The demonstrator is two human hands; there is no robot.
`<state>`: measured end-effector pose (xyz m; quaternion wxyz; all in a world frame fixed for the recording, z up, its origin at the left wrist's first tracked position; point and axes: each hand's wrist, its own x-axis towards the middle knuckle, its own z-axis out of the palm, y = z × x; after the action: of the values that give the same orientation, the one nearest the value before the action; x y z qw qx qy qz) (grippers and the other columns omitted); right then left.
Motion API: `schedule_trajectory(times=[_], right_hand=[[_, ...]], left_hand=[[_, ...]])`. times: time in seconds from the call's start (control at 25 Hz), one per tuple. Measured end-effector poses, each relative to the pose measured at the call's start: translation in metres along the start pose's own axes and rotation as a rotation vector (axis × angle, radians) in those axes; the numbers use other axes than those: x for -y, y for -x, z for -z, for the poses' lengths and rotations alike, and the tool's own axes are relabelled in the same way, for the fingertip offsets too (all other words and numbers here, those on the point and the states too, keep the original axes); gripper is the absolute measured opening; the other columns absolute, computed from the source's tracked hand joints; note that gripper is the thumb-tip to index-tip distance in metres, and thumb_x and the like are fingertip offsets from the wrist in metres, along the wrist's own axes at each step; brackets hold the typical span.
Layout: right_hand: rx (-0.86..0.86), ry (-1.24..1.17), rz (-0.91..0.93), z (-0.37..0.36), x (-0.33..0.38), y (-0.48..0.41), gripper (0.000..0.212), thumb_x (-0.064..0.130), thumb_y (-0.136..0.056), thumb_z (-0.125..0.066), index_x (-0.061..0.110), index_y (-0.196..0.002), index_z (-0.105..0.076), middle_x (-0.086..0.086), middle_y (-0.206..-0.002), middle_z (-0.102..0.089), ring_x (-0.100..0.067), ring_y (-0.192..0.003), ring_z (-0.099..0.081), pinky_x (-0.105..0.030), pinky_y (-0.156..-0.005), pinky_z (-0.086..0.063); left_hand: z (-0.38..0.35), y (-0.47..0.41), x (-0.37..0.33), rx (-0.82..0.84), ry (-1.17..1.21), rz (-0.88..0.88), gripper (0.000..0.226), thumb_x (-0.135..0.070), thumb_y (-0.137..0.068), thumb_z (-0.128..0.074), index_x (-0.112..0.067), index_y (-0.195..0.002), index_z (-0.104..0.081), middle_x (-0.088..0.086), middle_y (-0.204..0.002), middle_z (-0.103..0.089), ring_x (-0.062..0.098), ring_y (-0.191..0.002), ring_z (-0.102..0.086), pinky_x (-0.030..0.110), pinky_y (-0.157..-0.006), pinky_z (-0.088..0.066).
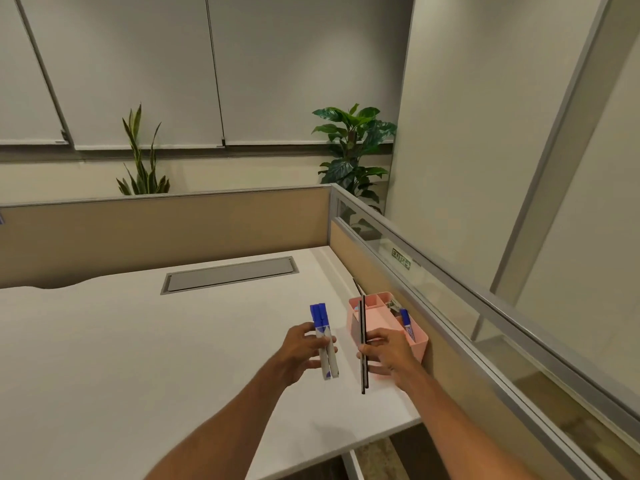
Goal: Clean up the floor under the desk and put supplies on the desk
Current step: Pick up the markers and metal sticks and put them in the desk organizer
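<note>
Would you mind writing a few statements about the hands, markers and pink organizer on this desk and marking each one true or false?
1. The left hand holds blue-capped markers. True.
2. The right hand is empty. False: it grips thin black sticks, perhaps pens or pencils.
3. The pink organizer sits beside the right-hand partition. True.
4. The pink organizer is empty. False: a blue-capped marker in it and some small items show inside.
5. The grey cable hatch in the desk stands open. False: it lies flat and closed.
</note>
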<state>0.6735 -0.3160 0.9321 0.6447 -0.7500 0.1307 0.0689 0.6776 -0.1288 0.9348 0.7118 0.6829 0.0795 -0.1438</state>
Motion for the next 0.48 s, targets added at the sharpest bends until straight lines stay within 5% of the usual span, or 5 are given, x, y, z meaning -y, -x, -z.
schedule_trajectory(times=[0.24,0.4,0.48], right_hand=[[-0.072,-0.001,0.071,0.033,0.041,-0.098,0.019,-0.004,-0.079,-0.068,0.009,-0.091,-0.062,-0.013,-0.095,-0.068,-0.028,-0.086,-0.069,-0.044,-0.075,-0.058],[-0.107,0.045,0.143,0.035,0.065,-0.155,0.028,-0.001,-0.079,-0.070,0.004,-0.106,-0.062,-0.012,-0.098,-0.068,-0.023,-0.081,-0.067,-0.034,-0.067,-0.056],[-0.135,0.099,0.175,0.033,0.069,-0.180,0.035,0.002,-0.078,-0.072,0.004,-0.111,-0.063,-0.012,-0.103,-0.069,-0.025,-0.091,-0.067,-0.036,-0.076,-0.057]], left_hand=[[-0.048,-0.084,-0.031,-0.047,-0.015,0.020,0.027,-0.005,-0.089,-0.060,-0.009,-0.116,-0.053,0.020,-0.115,-0.065,0.033,-0.102,-0.067,0.048,-0.087,-0.054],[-0.061,-0.123,-0.033,-0.069,-0.027,0.045,0.042,-0.006,-0.087,-0.064,-0.009,-0.127,-0.049,0.014,-0.119,-0.061,0.029,-0.098,-0.064,0.042,-0.080,-0.053],[-0.063,-0.138,-0.030,-0.091,-0.013,0.068,0.043,-0.005,-0.087,-0.064,-0.010,-0.126,-0.048,0.014,-0.120,-0.059,0.028,-0.098,-0.063,0.043,-0.081,-0.053]])
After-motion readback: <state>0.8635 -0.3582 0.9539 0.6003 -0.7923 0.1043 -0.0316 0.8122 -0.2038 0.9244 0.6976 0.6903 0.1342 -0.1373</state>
